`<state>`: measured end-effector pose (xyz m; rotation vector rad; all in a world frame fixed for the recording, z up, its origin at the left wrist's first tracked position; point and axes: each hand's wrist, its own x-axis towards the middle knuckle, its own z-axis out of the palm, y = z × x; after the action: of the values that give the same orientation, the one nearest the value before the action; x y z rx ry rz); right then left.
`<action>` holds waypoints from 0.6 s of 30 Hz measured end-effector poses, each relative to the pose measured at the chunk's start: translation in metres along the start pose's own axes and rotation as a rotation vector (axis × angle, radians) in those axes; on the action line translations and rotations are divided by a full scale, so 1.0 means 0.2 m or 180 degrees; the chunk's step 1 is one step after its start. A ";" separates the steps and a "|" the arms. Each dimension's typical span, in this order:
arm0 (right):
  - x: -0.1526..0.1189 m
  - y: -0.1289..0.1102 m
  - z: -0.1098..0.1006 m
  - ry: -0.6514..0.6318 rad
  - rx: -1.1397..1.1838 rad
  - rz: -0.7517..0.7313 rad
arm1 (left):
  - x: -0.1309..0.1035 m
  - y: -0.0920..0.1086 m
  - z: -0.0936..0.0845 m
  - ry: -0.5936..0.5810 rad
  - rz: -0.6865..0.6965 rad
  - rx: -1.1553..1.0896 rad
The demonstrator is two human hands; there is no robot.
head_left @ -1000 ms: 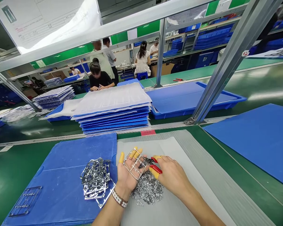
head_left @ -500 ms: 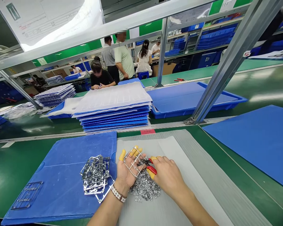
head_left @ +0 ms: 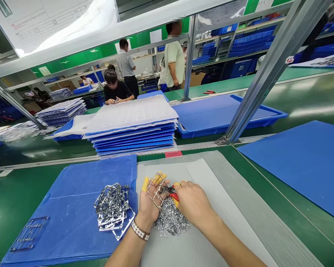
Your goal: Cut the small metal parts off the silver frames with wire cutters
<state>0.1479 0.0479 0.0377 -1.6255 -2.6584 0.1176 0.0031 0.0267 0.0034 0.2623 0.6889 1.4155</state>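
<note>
My left hand (head_left: 149, 204), palm up with yellow finger cots on its fingertips, holds a shiny metallic sprue frame (head_left: 155, 198) tilted across the palm and fingers. My right hand (head_left: 193, 202) grips red-handled nippers (head_left: 174, 195), their jaws at the right side of the frame. The jaw tips are hard to make out against the parts behind. Below both hands lies a heap of small silvery pieces (head_left: 171, 218) on a pale sheet (head_left: 203, 237). To the left, a tangled pile of similar frames (head_left: 113, 205) rests on a blue corrugated board (head_left: 72, 211).
A single dark frame (head_left: 29, 233) lies at the board's left. Beyond the table edge stand a stack of blue and white sheets (head_left: 133, 126) and a blue tray (head_left: 211, 113). A metal post (head_left: 264, 81) rises at right. A co-worker (head_left: 117, 91) sits opposite.
The nippers' handles have come closer together as my right hand squeezes. The frame has tilted slightly in my left hand. In the background, a standing person has moved right.
</note>
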 end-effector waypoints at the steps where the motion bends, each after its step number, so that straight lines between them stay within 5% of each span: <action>1: 0.00 0.00 -0.01 -0.0015 -0.0015 0.0005 | 0.00 0.00 0.00 0.0012 0.0028 -0.0009; 18: -0.05 -0.10 0.01 -0.0121 0.0352 -0.0152 | 0.00 0.01 0.00 0.0246 0.0251 -0.0080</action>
<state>0.1345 0.0309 0.0374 -1.5414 -2.6635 0.2919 0.0019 0.0273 0.0051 0.2180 0.7303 1.5149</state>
